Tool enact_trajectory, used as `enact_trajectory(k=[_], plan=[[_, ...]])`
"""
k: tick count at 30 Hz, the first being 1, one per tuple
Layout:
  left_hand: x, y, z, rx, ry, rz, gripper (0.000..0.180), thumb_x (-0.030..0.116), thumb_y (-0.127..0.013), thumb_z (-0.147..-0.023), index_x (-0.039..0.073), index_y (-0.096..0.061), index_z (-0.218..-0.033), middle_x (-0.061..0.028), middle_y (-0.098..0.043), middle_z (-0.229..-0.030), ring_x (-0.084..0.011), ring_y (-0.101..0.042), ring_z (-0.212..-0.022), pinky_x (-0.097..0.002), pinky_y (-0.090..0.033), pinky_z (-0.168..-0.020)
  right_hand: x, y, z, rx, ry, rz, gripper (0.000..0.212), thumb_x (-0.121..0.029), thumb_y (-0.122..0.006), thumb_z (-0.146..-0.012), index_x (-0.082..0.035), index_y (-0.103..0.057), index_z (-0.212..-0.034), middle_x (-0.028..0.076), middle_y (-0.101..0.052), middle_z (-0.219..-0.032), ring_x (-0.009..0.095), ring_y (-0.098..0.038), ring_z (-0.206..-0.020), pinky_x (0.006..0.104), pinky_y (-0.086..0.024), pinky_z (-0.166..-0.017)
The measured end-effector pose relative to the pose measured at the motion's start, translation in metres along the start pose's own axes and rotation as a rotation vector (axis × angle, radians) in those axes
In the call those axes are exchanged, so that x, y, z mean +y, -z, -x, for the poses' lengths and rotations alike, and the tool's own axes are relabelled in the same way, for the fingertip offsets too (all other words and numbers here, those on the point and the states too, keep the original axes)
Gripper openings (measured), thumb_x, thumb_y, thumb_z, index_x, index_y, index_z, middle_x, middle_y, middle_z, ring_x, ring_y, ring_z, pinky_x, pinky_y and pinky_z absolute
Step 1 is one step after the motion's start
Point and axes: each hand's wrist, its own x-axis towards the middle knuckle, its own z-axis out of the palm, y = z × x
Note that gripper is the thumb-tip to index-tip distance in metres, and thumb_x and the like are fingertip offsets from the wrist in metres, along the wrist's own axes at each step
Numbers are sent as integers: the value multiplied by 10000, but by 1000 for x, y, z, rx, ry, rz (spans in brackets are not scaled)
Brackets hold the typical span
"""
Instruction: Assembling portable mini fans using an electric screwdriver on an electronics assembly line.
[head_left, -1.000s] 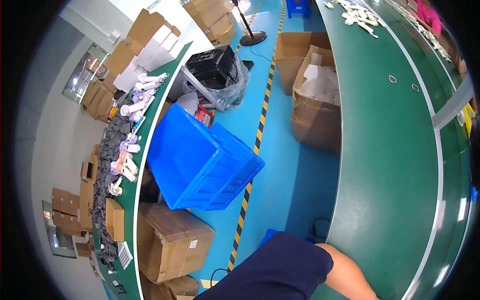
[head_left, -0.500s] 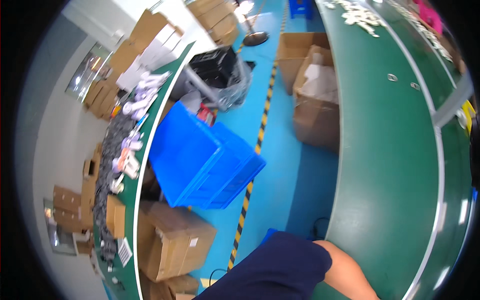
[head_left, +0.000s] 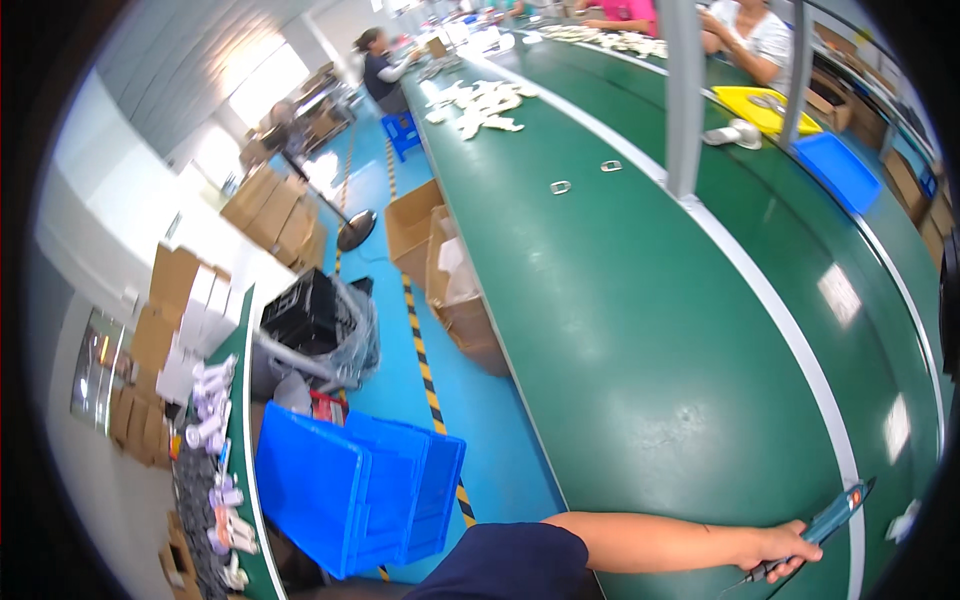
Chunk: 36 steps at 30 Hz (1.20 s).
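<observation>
My left arm, in a dark blue sleeve [head_left: 515, 562], reaches rightward over the green workbench [head_left: 600, 400]. My left hand [head_left: 785, 548] is closed around the lower part of a teal electric screwdriver [head_left: 832, 512]. The tool slants up to the right, across the pale strip that runs along the bench. A dark cord hangs down beside the hand. Right of the screwdriver, near the rim, a small whitish part [head_left: 903, 522] lies on the bench. My right hand is out of sight.
Two small metal frames [head_left: 560, 187] lie farther up the bench, below a pile of white parts [head_left: 480, 105]. A grey post [head_left: 684, 100] stands on it. Beyond are a yellow tray [head_left: 765, 108], a blue tray [head_left: 838, 172] and co-workers. Blue crates [head_left: 310, 490] and cartons [head_left: 465, 320] line the aisle.
The view has swung to the right and up, showing more bench and the co-workers. My left hand with the screwdriver has come into view; earlier only sleeve and forearm showed.
</observation>
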Motion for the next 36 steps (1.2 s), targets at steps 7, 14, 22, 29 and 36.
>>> enact_trajectory(k=[7,14,22,29,36], plan=[[2,10,16,-37,28,6,296,304,-659,-919,151,-415,-986,49,-385,-601,-48,-353,-407,-246,-298,-342,-7,-25,25,108,22,-39,425,-305,-452,-986,-8,-534,-693,67,-512,-630,172,-457,-573,315,-365,-539],[-1,14,23,-75,52,-56,318,329,-683,-913,156,-425,-986,68,-360,-582,-23,-331,-375,-213,-267,-309,26,-97,-64,-189,-214,-888,502,-364,-471,-1003,-38,-499,-623,82,-468,-549,179,-411,-488,307,-351,-503],[-3,6,11,-145,140,-115,272,289,-678,-916,158,-454,-997,67,-358,-578,-21,-343,-378,-211,-256,-309,22,-81,-71,-408,-79,-833,481,-397,-468,-996,-35,-508,-683,83,-467,-552,179,-415,-480,306,-359,-493],[-19,-17,-53,-150,84,-21,262,235,-673,-898,150,-442,-988,50,-377,-588,-39,-328,-406,-240,-262,-347,29,-82,-81,-899,-166,-742,471,-426,-465,-991,-33,-515,-736,85,-466,-554,178,-418,-472,304,-366,-484],[12,-27,-12,-133,95,7,361,167,-640,-935,160,-442,-634,88,-355,-534,-32,-339,-407,-216,-253,-358,44,-91,-85,-1269,-173,-772,472,-456,-462,-985,-31,-523,-788,86,-465,-556,177,-421,-464,303,-373,-476]])
